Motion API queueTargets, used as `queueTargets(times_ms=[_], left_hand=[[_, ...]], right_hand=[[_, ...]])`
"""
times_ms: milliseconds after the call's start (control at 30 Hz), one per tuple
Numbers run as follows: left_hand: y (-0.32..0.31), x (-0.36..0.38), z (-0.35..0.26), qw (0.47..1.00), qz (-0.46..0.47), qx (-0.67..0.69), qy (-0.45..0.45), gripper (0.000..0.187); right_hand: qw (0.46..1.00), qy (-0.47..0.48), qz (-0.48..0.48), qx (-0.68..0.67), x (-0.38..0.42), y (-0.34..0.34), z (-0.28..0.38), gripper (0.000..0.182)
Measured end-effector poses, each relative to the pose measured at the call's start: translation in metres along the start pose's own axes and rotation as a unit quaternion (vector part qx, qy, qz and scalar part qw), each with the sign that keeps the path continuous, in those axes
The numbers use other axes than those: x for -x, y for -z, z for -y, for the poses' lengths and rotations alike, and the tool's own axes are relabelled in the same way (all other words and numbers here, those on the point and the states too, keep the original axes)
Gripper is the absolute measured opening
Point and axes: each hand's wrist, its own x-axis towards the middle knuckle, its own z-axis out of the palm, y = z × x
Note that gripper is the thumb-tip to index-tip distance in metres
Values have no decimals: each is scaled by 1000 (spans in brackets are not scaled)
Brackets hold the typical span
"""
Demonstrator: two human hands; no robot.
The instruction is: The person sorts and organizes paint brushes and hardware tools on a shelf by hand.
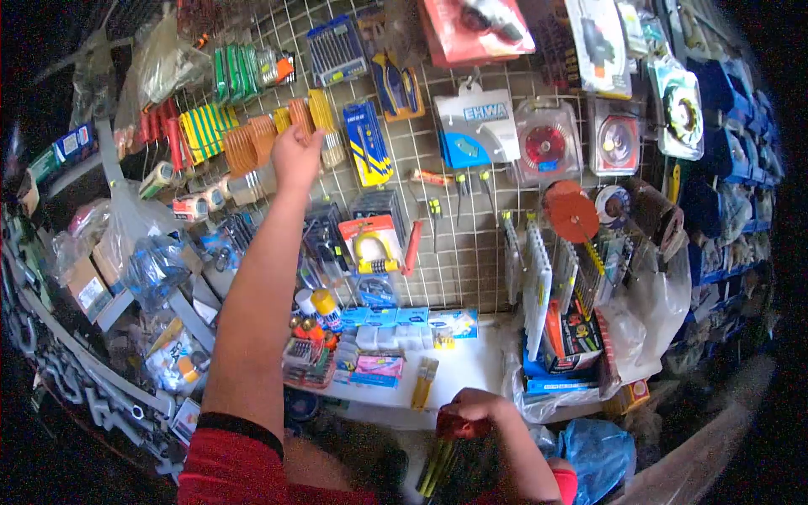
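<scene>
My left hand (297, 157) is raised to the wire-grid wall, its fingers closed around the hanging paintbrushes. Brushes with orange-brown handles (250, 145) hang just left of it, and yellow-handled brushes (322, 118) hang close on its right. Low in front of me, my right hand (481, 406) is closed on a dark red bundle (454, 426); what kind of thing it is I cannot tell. Yellow-and-dark lengths (436, 468) show directly below that bundle. A yellow-handled paintbrush (424, 384) lies on the white counter (480, 362), left of my right hand.
The wire grid (471, 282) carries packaged drill bits (337, 50), pliers (396, 87), a yellow lock (373, 246) and cutting discs (547, 145). Spray cans (325, 306) stand at the counter's left. A box (575, 341) and plastic bags (598, 454) crowd the right side.
</scene>
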Motion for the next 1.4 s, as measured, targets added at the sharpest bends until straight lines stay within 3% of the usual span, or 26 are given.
queueTargets(times_ms=[67, 167, 233, 433, 500, 533, 600, 667, 733, 800, 833, 933, 1033, 1133, 1200, 1267, 1333, 1367, 1400], left_hand=[[-12, -18, 8, 988, 114, -77, 72, 41], [-28, -24, 20, 986, 111, -72, 97, 37], [-33, -30, 26, 985, 113, -79, 107, 33], [-22, -43, 49, 974, 98, -117, 168, 17], [6, -41, 35, 972, 136, 33, 190, 17], [19, -40, 28, 971, 138, 28, 194, 17], [47, -37, 18, 938, 215, 172, 213, 18], [73, -37, 9, 925, 261, 158, 226, 18], [94, -24, -21, 896, 225, 284, 257, 19], [111, -12, -34, 891, 257, 256, 272, 27], [113, -2, -42, 867, 263, 295, 302, 30], [105, -2, -18, 832, 283, 348, 327, 35], [91, -11, -4, 768, 267, 497, 302, 25], [91, -10, -9, 756, 207, 556, 276, 26], [95, 5, -22, 760, 202, 560, 260, 26], [102, 47, -54, 797, 289, 487, 211, 26], [105, 119, -84, 813, 363, 404, 210, 24], [119, 157, -115, 760, 420, 450, 209, 24], [123, 204, -124, 731, 450, 448, 251, 23]], right_hand=[[999, 24, -35, -24, -8, -14, -19, 57], [999, 39, -16, -9, -11, -17, -34, 57], [1000, -24, 5, 9, -1, -9, -27, 54], [998, -55, -36, -24, 16, -6, -44, 51], [997, -58, -41, -40, 44, 7, -18, 52], [996, -56, -57, -36, 54, 9, -9, 45], [978, 60, -116, -161, 67, 7, -6, 34], [926, 151, -176, -296, 60, 2, -13, 29], [846, 191, -230, -441, 54, -4, -27, 36], [713, 283, -217, -604, 81, 4, 7, 42], [689, 275, -236, -627, 76, 2, 1, 57], [555, 348, -163, -738, 79, 5, 17, 52], [559, 346, -155, -737, 76, 3, 4, 47], [554, 360, -136, -738, 75, 5, 4, 49], [523, 384, -182, -738, 76, 4, 15, 65], [511, 395, -193, -739, 82, 7, 30, 65], [398, 405, -291, -770, 86, 8, 46, 69], [418, 469, -225, -745, 86, 10, 31, 66], [414, 451, -328, -720, 92, 7, 53, 73]])
